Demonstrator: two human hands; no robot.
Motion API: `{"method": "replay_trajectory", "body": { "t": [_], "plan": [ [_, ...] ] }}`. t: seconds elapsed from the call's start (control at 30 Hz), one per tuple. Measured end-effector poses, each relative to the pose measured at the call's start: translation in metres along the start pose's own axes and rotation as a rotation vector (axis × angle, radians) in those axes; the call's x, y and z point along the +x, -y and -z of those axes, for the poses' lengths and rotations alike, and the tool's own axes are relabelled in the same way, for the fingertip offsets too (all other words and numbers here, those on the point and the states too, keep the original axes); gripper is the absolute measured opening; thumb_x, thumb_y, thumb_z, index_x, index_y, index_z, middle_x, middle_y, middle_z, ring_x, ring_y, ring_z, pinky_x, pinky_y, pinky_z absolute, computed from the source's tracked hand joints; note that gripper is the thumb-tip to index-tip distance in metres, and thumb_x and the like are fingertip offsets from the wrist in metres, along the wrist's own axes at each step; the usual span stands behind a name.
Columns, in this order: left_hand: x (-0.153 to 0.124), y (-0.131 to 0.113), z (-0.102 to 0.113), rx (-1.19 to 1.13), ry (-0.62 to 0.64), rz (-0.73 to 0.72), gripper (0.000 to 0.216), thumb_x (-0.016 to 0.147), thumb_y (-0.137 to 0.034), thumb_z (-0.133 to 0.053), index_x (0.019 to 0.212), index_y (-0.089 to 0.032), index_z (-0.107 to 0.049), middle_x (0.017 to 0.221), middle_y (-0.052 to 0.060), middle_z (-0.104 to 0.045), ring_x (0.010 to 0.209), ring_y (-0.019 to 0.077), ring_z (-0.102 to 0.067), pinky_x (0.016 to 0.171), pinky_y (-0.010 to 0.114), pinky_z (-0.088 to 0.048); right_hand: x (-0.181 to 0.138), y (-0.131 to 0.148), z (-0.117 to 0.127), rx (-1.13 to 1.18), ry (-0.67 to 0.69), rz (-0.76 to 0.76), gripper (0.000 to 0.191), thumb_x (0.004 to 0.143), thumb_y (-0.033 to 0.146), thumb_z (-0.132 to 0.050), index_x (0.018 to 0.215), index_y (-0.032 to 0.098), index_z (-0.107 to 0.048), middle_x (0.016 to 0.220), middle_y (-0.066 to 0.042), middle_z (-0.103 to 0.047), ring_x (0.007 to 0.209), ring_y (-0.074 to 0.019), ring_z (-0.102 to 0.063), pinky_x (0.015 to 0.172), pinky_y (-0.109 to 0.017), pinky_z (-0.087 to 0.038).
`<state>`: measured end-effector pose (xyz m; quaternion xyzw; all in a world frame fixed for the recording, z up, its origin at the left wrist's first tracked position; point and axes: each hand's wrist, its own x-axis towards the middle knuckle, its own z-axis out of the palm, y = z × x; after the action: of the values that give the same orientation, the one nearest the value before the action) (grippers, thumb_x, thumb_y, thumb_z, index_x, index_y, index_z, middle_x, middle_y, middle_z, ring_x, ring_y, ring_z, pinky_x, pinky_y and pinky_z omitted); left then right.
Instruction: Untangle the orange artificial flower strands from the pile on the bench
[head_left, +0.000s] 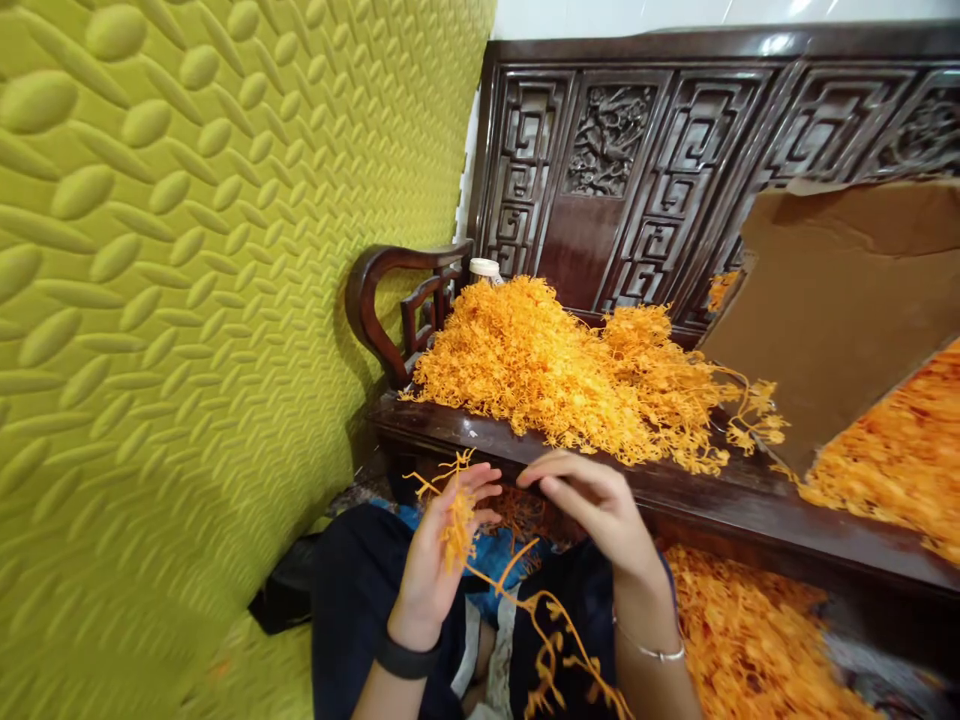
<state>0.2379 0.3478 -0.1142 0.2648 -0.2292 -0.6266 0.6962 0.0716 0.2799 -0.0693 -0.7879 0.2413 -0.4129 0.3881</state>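
At the lower centre, a branching, curly-tipped orange strand [459, 532] is cradled in the left hand [427, 565], its fingers spread, and its thin tail is left trailing over the lap, while the right hand [606, 502] is held near, loosely curled and seemingly empty. Mid-frame, a frizzy mound of matching orange strands [540, 370] is heaped on a glossy, dark carved wooden bench [682, 492], perhaps for easy reach. At right, a stiff brown cardboard sheet [847, 290] is propped, apparently as a divider.

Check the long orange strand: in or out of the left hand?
In: the orange strand bunches against the left hand, its branching end trailing out below. Grip tightness: cannot tell.
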Motion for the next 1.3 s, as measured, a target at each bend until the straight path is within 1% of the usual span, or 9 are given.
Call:
{"method": "replay_trajectory", "body": {
  "t": [0.17, 0.43, 0.6, 0.7, 0.8, 0.93, 1.07, 1.13, 1.3],
  "plan": [
    [-0.001, 0.008, 0.004, 0.029, 0.025, 0.006, 0.036, 0.086, -0.029, -0.049, 0.119, -0.022, -0.061, 0.128, 0.005, -0.058, 0.121, 0.0207, -0.048, 0.097, 0.027, -0.040, -0.003, 0.012, -0.040, -0.207, 0.104, -0.021, 0.023, 0.088, 0.027, -0.053, 0.110, 0.022, -0.060, 0.101, -0.007, -0.061, 0.093, -0.0187, -0.056, 0.082, -0.033, -0.046],
    [0.000, 0.012, 0.014, 0.176, -0.061, -0.002, 0.034, 0.082, -0.034, -0.057, 0.113, -0.022, -0.066, 0.126, 0.005, -0.060, 0.119, 0.0205, -0.050, 0.096, 0.026, -0.042, -0.011, -0.012, -0.064, -0.100, 0.034, -0.055, 0.003, 0.087, 0.017, -0.051, 0.087, 0.019, -0.053, 0.085, -0.003, -0.060, 0.078, -0.0140, -0.056, 0.069, -0.024, -0.045],
    [0.000, 0.016, 0.017, 0.272, -0.191, 0.044, 0.026, 0.067, -0.035, -0.074, 0.082, -0.014, -0.070, 0.088, 0.005, -0.071, 0.071, 0.0168, -0.064, 0.056, 0.023, -0.049, -0.014, -0.013, -0.057, -0.127, -0.124, -0.097, 0.008, 0.088, 0.023, -0.051, 0.092, 0.018, -0.057, 0.085, -0.004, -0.059, 0.077, -0.0144, -0.056, 0.069, -0.025, -0.044],
    [0.003, 0.021, 0.016, 0.334, -0.157, 0.024, 0.029, 0.071, -0.041, -0.069, 0.070, -0.014, -0.062, 0.054, -0.001, -0.061, 0.045, 0.0108, -0.054, 0.039, 0.019, -0.037, -0.016, -0.010, -0.053, -0.118, -0.055, -0.119, 0.011, 0.087, 0.024, -0.054, 0.095, 0.019, -0.060, 0.080, -0.003, -0.060, 0.074, -0.0140, -0.055, 0.066, -0.025, -0.043],
    [0.003, 0.025, 0.014, 0.386, -0.102, 0.046, 0.034, 0.077, -0.046, -0.062, 0.067, -0.016, -0.052, 0.042, -0.006, -0.048, 0.034, 0.0064, -0.041, 0.034, 0.016, -0.029, -0.018, -0.009, -0.051, -0.088, -0.059, -0.163, 0.011, 0.086, 0.026, -0.056, 0.081, 0.018, -0.061, 0.074, -0.002, -0.060, 0.070, -0.0138, -0.054, 0.064, -0.025, -0.041],
    [-0.004, 0.030, 0.010, 0.348, -0.089, 0.045, 0.032, 0.077, -0.046, -0.062, 0.073, -0.018, -0.046, 0.044, -0.008, -0.045, 0.034, 0.0034, -0.036, 0.035, 0.012, -0.021, -0.022, -0.013, -0.049, 0.174, -0.132, -0.242, 0.016, 0.080, 0.033, -0.063, 0.076, 0.017, -0.060, 0.073, -0.002, -0.060, 0.069, -0.0138, -0.054, 0.065, -0.026, -0.041],
    [-0.014, 0.038, 0.007, 0.157, 0.126, 0.101, 0.041, 0.074, -0.050, -0.064, 0.063, -0.018, -0.042, 0.041, -0.010, -0.035, 0.031, 0.0010, -0.025, 0.034, 0.013, -0.020, -0.029, -0.018, -0.049, 0.642, -0.053, -0.317, 0.033, 0.065, 0.044, -0.073, 0.065, 0.017, -0.054, 0.061, 0.000, -0.054, 0.057, -0.0127, -0.050, 0.056, -0.025, -0.039],
    [-0.019, 0.041, 0.006, 0.063, 0.220, 0.114, 0.043, 0.074, -0.051, -0.063, 0.058, -0.018, -0.039, 0.038, -0.010, -0.029, 0.029, 0.0007, -0.020, 0.032, 0.014, -0.018, -0.032, -0.018, -0.053, 0.795, -0.013, -0.320, 0.041, 0.059, 0.049, -0.075, 0.058, 0.018, -0.049, 0.052, 0.001, -0.050, 0.050, -0.0122, -0.046, 0.051, -0.024, -0.035],
    [-0.023, 0.044, 0.004, -0.066, 0.247, 0.108, 0.051, 0.069, -0.051, -0.068, 0.048, -0.017, -0.036, 0.036, -0.010, -0.022, 0.028, 0.0000, -0.016, 0.032, 0.015, -0.013, -0.031, -0.012, -0.071, 1.024, -0.081, -0.228, 0.057, 0.050, 0.049, -0.078, 0.045, 0.020, -0.029, 0.040, 0.005, -0.035, 0.040, -0.0090, -0.030, 0.043, -0.023, -0.028]
  ]
}}
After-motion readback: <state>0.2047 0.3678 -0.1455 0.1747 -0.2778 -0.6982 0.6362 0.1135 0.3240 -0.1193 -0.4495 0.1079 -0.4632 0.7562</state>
